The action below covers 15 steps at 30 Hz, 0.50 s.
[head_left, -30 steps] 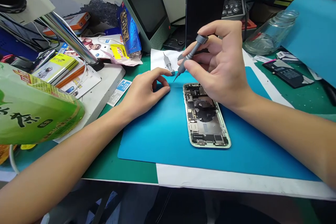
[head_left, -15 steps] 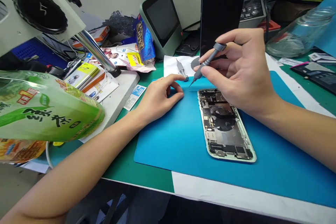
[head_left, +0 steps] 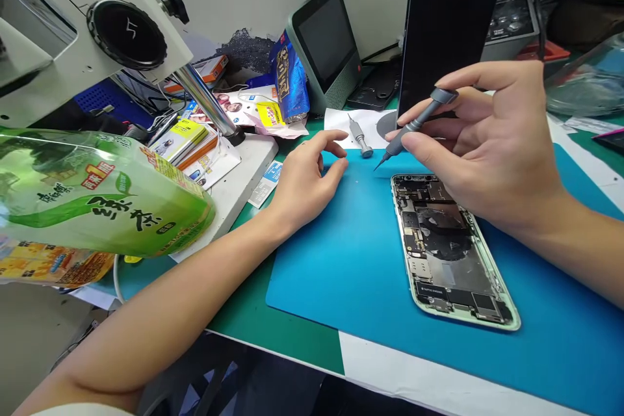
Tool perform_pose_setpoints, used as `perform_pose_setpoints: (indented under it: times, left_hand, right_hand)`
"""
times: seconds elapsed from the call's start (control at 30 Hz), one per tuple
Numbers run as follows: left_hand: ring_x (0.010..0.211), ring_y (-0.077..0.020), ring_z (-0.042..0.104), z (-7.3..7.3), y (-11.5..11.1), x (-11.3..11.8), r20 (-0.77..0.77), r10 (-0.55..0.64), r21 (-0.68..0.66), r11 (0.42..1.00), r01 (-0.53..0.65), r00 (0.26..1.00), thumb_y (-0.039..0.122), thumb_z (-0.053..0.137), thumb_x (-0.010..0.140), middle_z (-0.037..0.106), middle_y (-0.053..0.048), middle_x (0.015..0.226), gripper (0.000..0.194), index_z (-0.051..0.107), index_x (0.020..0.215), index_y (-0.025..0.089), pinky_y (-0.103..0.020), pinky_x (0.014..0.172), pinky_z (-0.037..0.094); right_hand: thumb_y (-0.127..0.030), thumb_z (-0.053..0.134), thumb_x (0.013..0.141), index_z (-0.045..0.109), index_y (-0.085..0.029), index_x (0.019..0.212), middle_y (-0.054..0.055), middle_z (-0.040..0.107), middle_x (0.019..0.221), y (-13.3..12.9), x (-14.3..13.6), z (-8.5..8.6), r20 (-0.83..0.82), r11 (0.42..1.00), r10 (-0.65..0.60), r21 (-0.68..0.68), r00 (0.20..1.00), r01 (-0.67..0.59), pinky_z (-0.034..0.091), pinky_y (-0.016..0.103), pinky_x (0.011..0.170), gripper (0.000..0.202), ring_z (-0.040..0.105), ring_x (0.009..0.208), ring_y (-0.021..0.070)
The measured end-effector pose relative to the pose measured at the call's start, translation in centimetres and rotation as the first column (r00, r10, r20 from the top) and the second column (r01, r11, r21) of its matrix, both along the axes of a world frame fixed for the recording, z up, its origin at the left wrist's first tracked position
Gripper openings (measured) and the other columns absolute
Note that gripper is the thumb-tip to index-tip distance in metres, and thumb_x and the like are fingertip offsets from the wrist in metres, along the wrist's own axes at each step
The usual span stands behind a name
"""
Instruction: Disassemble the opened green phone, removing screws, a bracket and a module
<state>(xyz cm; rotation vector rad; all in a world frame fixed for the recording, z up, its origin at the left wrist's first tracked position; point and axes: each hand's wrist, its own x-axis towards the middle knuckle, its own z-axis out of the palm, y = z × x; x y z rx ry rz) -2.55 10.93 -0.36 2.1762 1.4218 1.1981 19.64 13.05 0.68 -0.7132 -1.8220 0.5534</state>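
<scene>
My right hand grips a grey precision screwdriver between thumb and fingers. Its thin tip points down and left, just above the blue mat. Below that hand lies an opened smartphone with a pale green frame, its circuit board and inner parts exposed. On the mat's left side rests my left hand, fingers curled loosely and thumb apart from them, with nothing visible in it. A tiny light speck lies on the mat near its fingertips. A second grey screwdriver lies just beyond that hand.
A large green-labelled drink bottle and a microscope stand crowd the left. Behind the mat stand a small smart display and a dark tablet-like screen. A glass jar is at the right.
The view has shifted, so most things appear lower and farther right. My left fingertips are now a bit farther from the lying screwdriver. My right hand still holds its screwdriver, tip down.
</scene>
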Motion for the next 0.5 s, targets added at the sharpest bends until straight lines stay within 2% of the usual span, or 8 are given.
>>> perform_pose_setpoints:
  times: [0.1,0.17,0.27,0.37,0.43,0.5]
  left_hand:
    - [0.069,-0.0120,0.052,-0.1,0.1,0.0,-0.024,0.002,0.053,0.999,-0.001,1.000,0.010,0.064,0.093,0.074,0.000,0.096,0.030,0.066,0.122,0.019,-0.028,0.066,0.045]
    - [0.067,-0.0118,0.053,0.0,0.1,0.0,-0.023,-0.022,0.124,0.992,0.025,0.999,0.016,0.060,0.098,0.073,-0.001,0.090,0.019,0.067,0.115,0.018,-0.027,0.064,0.044]
    - [0.062,-0.0110,0.055,0.6,-0.8,0.3,-0.051,-0.155,0.256,0.953,0.163,0.987,0.024,0.055,0.104,0.072,0.000,0.081,0.015,0.069,0.103,0.018,-0.027,0.063,0.046]
    - [0.056,-0.0103,0.053,1.6,-3.8,1.8,-0.153,-0.361,0.351,0.850,0.392,0.920,0.019,0.056,0.101,0.066,0.002,0.069,0.015,0.070,0.095,0.019,-0.028,0.059,0.045]
    - [0.054,-0.0107,0.051,2.1,-6.9,3.4,-0.243,-0.494,0.378,0.744,0.551,0.835,0.018,0.058,0.098,0.060,0.004,0.062,0.020,0.068,0.081,0.020,-0.030,0.052,0.041]
    - [0.050,-0.0097,0.045,2.2,-10.1,5.0,-0.327,-0.595,0.404,0.614,0.678,0.734,0.026,0.068,0.096,0.051,0.006,0.055,0.038,0.058,0.060,0.022,-0.031,0.045,0.035]
  right_hand:
    - [-0.021,0.068,0.092,0.039,-0.025,0.125,-0.002,0.060,0.109,-0.1,0.1,-0.1,0.004,1.000,0.005,0.005,1.000,-0.005,0.067,0.023,0.092,0.044,0.069,0.101,0.0080]
    - [-0.021,0.068,0.092,0.039,-0.024,0.125,-0.002,0.060,0.110,-0.1,0.1,-0.3,0.005,1.000,-0.002,0.007,1.000,0.002,0.066,0.021,0.092,0.044,0.069,0.102,0.0073]
    - [-0.023,0.067,0.093,0.038,-0.024,0.127,0.000,0.061,0.111,0.4,0.0,-0.3,0.021,1.000,0.003,0.000,1.000,-0.003,0.066,0.021,0.092,0.044,0.069,0.101,0.0076]
    - [-0.024,0.067,0.094,0.036,-0.024,0.130,0.000,0.061,0.110,0.4,0.1,0.6,0.012,0.999,0.007,0.039,1.000,-0.007,0.066,0.024,0.091,0.047,0.069,0.097,0.0081]
    - [-0.023,0.065,0.094,0.034,-0.026,0.132,0.000,0.060,0.111,-0.3,0.3,1.6,-0.007,0.997,0.002,0.079,1.000,-0.001,0.066,0.025,0.092,0.049,0.069,0.097,0.0077]
    - [-0.019,0.063,0.095,0.035,-0.028,0.132,0.000,0.059,0.114,-1.7,0.7,2.4,-0.002,0.994,0.010,0.107,1.000,-0.010,0.067,0.028,0.092,0.046,0.069,0.099,0.0076]
